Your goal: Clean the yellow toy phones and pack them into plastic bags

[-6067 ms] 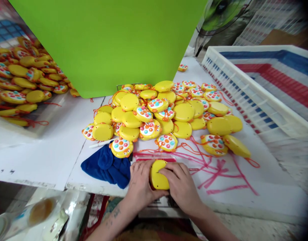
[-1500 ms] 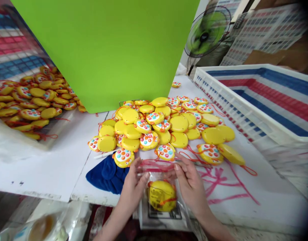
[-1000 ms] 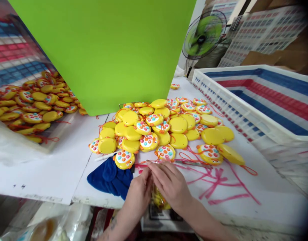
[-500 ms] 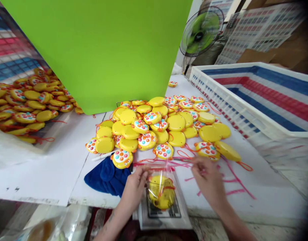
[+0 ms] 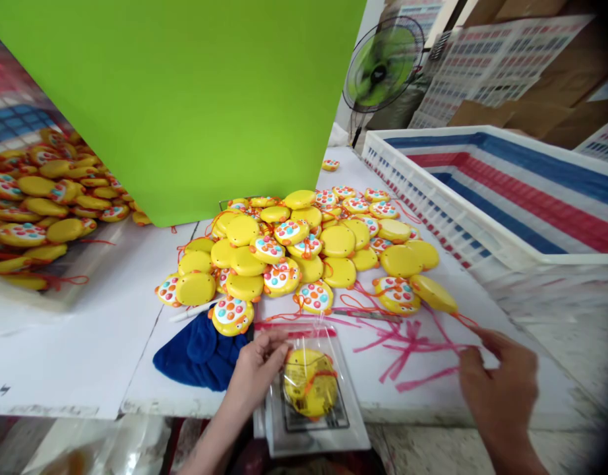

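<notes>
My left hand pinches the upper left edge of a clear zip bag with a pink-red strip along its top. Inside the bag lies a yellow oval toy with an orange cord, plain side up. Other flat bags or sheets show underneath it. My right hand is off to the right, thumb and forefinger apart, at the cord of a yellow toy on the near right of the heap. Its fingertips overlap the cord's end, and whether they touch it is unclear. Pink ribbon strips lie beside this hand.
A heap of yellow toys with dotted white faces covers the table's middle. A blue cloth lies left of the bag. Behind rises a green panel. White crates stand at right; a toy-filled container is at left.
My right hand has moved right, from near the bag's top right corner to the cord of the outer toy, and its fingers have spread. My left hand stays on the bag.
</notes>
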The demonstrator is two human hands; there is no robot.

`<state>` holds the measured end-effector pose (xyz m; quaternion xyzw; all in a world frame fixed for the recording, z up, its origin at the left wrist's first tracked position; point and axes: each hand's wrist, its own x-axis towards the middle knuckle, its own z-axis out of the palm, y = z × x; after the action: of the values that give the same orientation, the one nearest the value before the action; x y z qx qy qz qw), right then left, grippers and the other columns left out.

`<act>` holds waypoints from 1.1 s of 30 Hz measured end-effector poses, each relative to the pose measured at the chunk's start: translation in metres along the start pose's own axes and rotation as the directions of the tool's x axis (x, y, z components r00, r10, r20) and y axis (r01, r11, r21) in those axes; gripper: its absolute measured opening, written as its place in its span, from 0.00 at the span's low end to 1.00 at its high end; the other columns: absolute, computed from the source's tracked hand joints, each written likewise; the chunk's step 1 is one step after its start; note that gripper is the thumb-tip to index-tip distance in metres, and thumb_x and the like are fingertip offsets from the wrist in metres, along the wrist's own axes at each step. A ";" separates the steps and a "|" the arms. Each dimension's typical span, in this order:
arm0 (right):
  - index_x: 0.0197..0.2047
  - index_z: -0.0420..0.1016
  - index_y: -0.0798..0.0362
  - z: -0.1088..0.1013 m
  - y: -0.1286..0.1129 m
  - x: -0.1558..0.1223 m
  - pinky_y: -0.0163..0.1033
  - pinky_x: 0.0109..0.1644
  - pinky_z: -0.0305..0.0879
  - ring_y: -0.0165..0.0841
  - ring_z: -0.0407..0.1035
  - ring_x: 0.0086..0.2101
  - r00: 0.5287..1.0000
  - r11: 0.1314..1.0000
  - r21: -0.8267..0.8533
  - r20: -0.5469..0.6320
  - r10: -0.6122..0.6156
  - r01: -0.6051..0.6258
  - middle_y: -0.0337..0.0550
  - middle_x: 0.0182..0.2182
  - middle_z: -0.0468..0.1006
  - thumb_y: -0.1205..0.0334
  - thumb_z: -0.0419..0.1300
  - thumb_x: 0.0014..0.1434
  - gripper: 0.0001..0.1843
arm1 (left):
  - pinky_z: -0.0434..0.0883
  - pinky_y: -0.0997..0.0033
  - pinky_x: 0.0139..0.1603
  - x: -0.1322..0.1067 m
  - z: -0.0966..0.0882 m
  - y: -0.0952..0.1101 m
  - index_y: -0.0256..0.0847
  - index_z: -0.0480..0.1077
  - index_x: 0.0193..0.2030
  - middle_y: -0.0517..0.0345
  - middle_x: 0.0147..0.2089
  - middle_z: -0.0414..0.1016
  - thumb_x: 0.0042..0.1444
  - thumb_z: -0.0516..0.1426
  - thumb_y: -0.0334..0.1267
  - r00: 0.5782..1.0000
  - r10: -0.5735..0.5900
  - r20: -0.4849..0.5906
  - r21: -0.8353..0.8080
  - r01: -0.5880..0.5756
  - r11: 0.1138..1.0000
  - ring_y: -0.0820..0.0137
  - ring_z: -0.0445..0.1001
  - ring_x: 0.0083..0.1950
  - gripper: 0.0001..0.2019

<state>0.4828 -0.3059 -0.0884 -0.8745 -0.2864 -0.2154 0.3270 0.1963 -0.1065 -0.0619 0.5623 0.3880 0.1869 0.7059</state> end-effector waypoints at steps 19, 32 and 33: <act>0.36 0.76 0.49 -0.015 0.016 0.012 0.41 0.34 0.70 0.39 0.73 0.33 0.723 0.963 0.271 0.665 -0.187 0.000 0.44 0.32 0.78 0.51 0.55 0.57 0.13 | 0.64 0.75 0.30 -0.006 -0.003 0.010 0.36 0.72 0.34 0.58 0.29 0.72 0.49 0.61 0.51 0.999 0.033 -0.024 -0.005 -0.033 0.999 0.72 0.67 0.29 0.18; 0.58 0.67 0.59 -0.007 0.063 -0.006 0.54 0.52 0.65 0.49 0.66 0.51 0.888 0.869 -0.321 0.393 -0.239 0.376 0.59 0.52 0.71 0.72 0.47 0.55 0.26 | 0.67 0.74 0.34 -0.001 -0.005 0.012 0.37 0.74 0.34 0.56 0.31 0.75 0.48 0.62 0.49 0.998 0.061 -0.014 0.038 -0.061 0.997 0.69 0.70 0.33 0.16; 0.57 0.67 0.59 -0.005 0.070 -0.006 0.55 0.53 0.64 0.49 0.66 0.51 0.904 0.889 -0.319 0.379 -0.199 0.329 0.59 0.53 0.71 0.69 0.47 0.57 0.25 | 0.67 0.74 0.34 -0.001 -0.005 0.012 0.37 0.74 0.34 0.56 0.32 0.75 0.48 0.62 0.49 0.998 0.057 -0.017 0.035 -0.057 0.998 0.69 0.70 0.33 0.16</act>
<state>0.5224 -0.3544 -0.1196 -0.8964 -0.4090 -0.1570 0.0671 0.1943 -0.1002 -0.0506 0.5836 0.3815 0.2054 0.6868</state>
